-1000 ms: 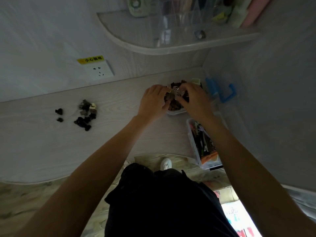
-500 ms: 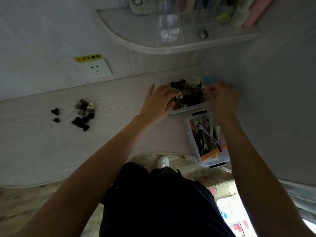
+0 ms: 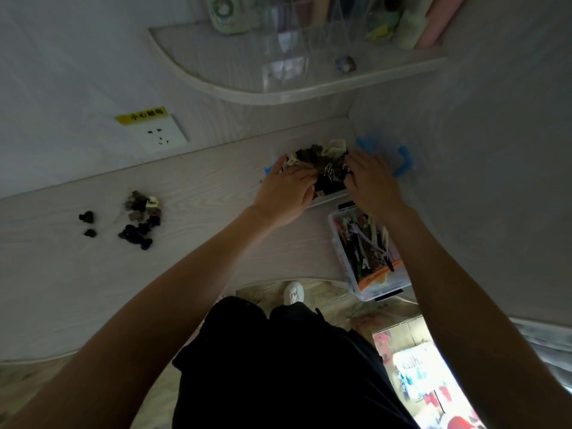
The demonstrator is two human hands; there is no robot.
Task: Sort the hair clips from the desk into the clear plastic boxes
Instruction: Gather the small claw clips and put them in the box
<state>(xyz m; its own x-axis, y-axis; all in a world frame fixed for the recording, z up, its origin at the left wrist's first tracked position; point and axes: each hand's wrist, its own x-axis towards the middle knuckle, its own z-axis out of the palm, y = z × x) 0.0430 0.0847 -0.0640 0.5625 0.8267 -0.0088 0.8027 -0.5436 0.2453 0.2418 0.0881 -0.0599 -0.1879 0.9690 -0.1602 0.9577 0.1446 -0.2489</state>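
Right hand [image 3: 370,181] back from the frame's right edge, now resting flat-fingered on the heaped far box [image 3: 328,198] opposite left hand [image 3: 286,188], also flat; clip pile [image 3: 140,219] left of centre still unsorted on bench [image 3: 216,243].

Desk corner surroundings, seen from above

A white wall socket [image 3: 161,134] with a yellow warning label [image 3: 143,115] sits at ten o'clock; a curved shelf [image 3: 278,94] at twelve o'clock carries a clear acrylic organiser [image 3: 297,51], a green round-faced gadget [image 3: 227,13] and pastel bottles [image 3: 424,23]. Black trousers [image 3: 278,366] and a white shoe [image 3: 293,291] fill six o'clock; colourful printed packaging [image 3: 427,376] lies at five o'clock.
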